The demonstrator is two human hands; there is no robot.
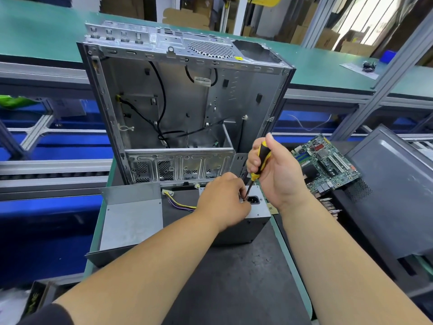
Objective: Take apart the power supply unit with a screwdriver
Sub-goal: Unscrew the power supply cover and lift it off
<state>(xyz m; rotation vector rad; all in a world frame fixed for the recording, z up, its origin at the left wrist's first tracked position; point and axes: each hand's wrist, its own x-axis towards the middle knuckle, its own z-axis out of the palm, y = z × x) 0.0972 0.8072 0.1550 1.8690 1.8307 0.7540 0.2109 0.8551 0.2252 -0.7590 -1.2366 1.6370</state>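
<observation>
The right hand (276, 174) wraps its grip round the screwdriver (260, 164), whose long shaft slants down-left to the power supply unit (257, 216) just below, where the left hand (222, 202) pinches by the tip.

Head-worn camera, facing forward and down, close over workbench (234, 277)

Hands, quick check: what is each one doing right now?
Left hand: fingers curled at the screwdriver tip on the power supply unit; what it pinches cannot be told.
Right hand: gripping the screwdriver handle.
</observation>
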